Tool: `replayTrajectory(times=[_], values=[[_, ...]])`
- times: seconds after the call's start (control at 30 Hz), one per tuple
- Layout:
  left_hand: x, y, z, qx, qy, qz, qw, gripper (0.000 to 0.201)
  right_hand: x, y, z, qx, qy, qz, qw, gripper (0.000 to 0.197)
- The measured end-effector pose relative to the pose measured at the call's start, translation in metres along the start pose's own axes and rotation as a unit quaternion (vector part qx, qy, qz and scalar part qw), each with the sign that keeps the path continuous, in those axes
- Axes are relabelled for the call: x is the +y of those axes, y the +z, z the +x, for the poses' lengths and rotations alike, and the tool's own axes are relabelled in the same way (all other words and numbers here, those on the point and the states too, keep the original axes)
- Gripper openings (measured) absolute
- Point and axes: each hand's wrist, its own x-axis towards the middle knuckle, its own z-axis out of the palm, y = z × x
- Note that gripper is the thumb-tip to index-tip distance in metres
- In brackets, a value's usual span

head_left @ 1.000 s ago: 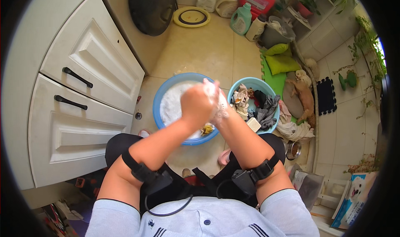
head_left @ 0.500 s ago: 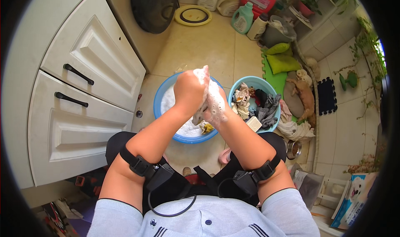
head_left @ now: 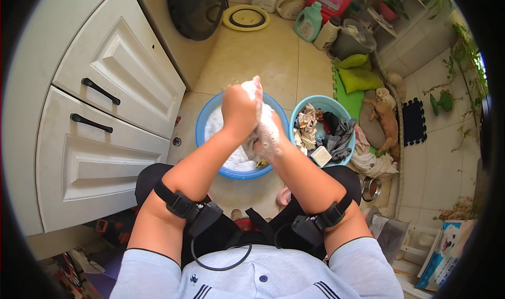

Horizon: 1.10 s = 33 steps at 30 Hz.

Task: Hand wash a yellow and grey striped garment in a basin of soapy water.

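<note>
My two soapy hands are pressed together above a blue basin [head_left: 240, 176] of white suds [head_left: 231, 159]. My left hand [head_left: 238, 109] is closed in a fist, its thumb side coated in foam. Against it, my right hand [head_left: 270, 132] is covered with lather, and its fingers are mostly hidden. A wet greyish cloth [head_left: 249, 148] shows below and between the hands, bunched up; the grip on it is partly covered. Some yellow fabric [head_left: 261, 164] lies in the basin near my right wrist.
To the right stands a light-blue basin [head_left: 330, 100] of crumpled clothes [head_left: 336, 141], with a pale soap bar [head_left: 321, 156] at its near side. A dog [head_left: 386, 121] lies farther right. Detergent bottles [head_left: 307, 23] line the back; white cabinets [head_left: 113, 73] flank the left.
My left hand has shifted slightly up and away along the right hand, which stays close to its place. Less of the yellow fabric shows. The whole view has moved a little.
</note>
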Motion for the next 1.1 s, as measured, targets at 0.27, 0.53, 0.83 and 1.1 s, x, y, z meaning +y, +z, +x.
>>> replayTrajectory(times=[0.27,0.53,0.83,1.1], values=[[-0.003,0.007,-0.007,-0.013,-0.035,0.009,0.999,0.033,-0.006,-0.006,0.026,0.019,-0.052,0.047,0.997,0.025],[0.010,0.024,-0.038,0.008,-0.027,-0.021,0.999,0.039,-0.029,-0.034,0.038,0.061,-0.079,-0.005,0.995,0.027],[-0.006,0.013,0.017,0.041,-0.079,-0.112,0.990,0.046,-0.001,-0.016,0.027,0.008,-0.029,-0.071,0.997,0.032],[-0.003,-0.005,0.013,-0.044,0.004,-0.023,0.999,0.033,-0.021,-0.019,0.031,0.060,-0.082,0.047,0.994,0.030]])
